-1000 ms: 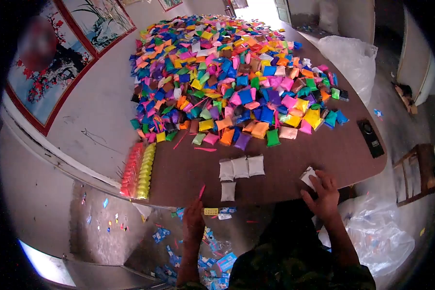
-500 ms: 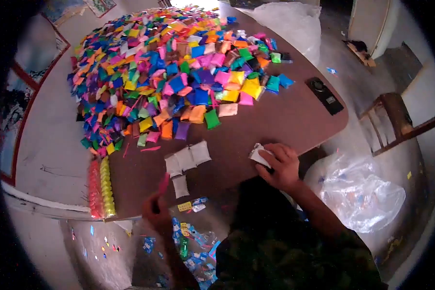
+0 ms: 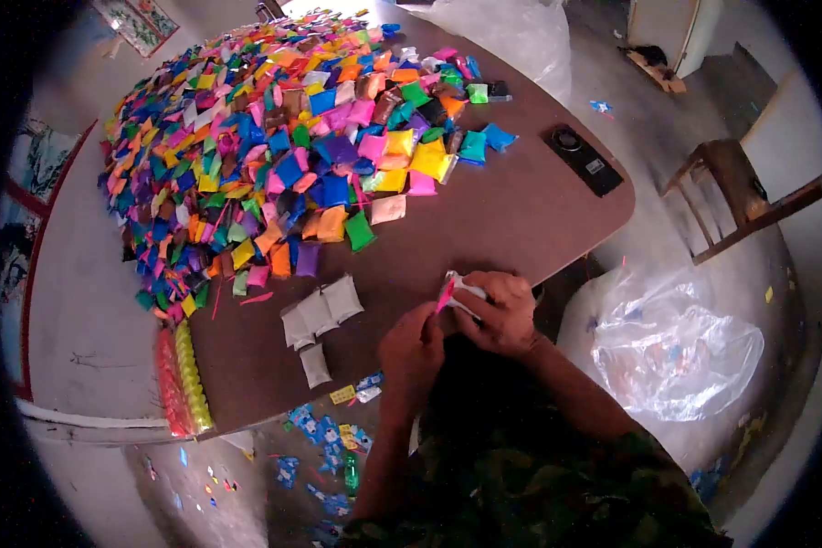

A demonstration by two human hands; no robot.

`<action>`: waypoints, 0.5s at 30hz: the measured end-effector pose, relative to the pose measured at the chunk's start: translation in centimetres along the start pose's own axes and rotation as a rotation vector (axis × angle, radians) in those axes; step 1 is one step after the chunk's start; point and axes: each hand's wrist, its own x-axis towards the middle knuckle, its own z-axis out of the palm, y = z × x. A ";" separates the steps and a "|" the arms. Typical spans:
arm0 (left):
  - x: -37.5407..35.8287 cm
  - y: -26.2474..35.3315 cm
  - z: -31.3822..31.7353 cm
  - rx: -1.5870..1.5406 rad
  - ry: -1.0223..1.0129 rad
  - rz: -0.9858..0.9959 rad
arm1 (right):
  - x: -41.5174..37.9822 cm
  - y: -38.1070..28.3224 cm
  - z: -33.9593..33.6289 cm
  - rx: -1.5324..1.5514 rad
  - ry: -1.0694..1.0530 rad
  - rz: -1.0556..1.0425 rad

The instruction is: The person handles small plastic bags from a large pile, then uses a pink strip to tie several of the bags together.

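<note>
Near the table's front edge, my right hand (image 3: 498, 312) is closed on a white packet (image 3: 464, 290). My left hand (image 3: 413, 342) pinches a thin pink strip (image 3: 445, 295), which lies against the packet's left side. The two hands are close together. To their left, several white packets (image 3: 315, 313) lie in a row on the brown table (image 3: 521, 215), with one more (image 3: 315, 365) just below them. A large heap of small coloured packets (image 3: 274, 146) covers the table's far left part.
A black device (image 3: 584, 161) lies at the table's right. Red and yellow strips of stacked pieces (image 3: 190, 379) stand at the left corner. Right of the table are a wooden chair (image 3: 726, 196) and a clear plastic bag (image 3: 680, 356). Blue wrappers (image 3: 315, 427) litter the floor.
My left hand has moved right and up with the pink strip, up to the packet in my right hand. My right hand has shifted slightly left in view. The whole view has turned somewhat.
</note>
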 end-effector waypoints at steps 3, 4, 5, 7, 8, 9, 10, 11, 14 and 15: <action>1.0 0.4 0.1 -0.043 -0.022 -0.051 | 0.4 -0.2 -0.3 -0.022 -0.010 0.006; 1.4 0.6 0.1 -0.066 -0.025 -0.068 | 0.5 -0.2 -0.3 -0.027 0.009 0.001; 1.7 0.2 0.4 -0.056 -0.023 -0.064 | 0.6 -0.2 -0.2 -0.034 0.028 -0.004; 2.5 -0.7 0.8 -0.038 -0.023 -0.052 | 0.6 -0.1 0.0 -0.032 0.055 -0.004; 2.8 -1.0 0.9 -0.023 -0.044 -0.069 | 0.5 0.0 0.2 -0.023 0.063 -0.002; 3.2 -1.1 0.8 -0.007 -0.064 -0.085 | 0.4 0.1 0.3 -0.014 0.071 0.001; 3.5 -1.2 0.6 0.010 -0.083 -0.102 | 0.3 0.1 0.3 -0.018 0.069 0.005; 3.7 -1.4 0.5 0.024 -0.067 -0.095 | 0.2 0.0 0.3 -0.022 0.066 0.008; 4.5 -1.3 0.3 0.013 -0.018 -0.097 | 0.0 0.3 0.5 -0.020 0.075 -0.003; 4.4 -1.0 0.1 -0.026 -0.002 -0.118 | -0.1 0.4 0.5 -0.017 0.078 -0.009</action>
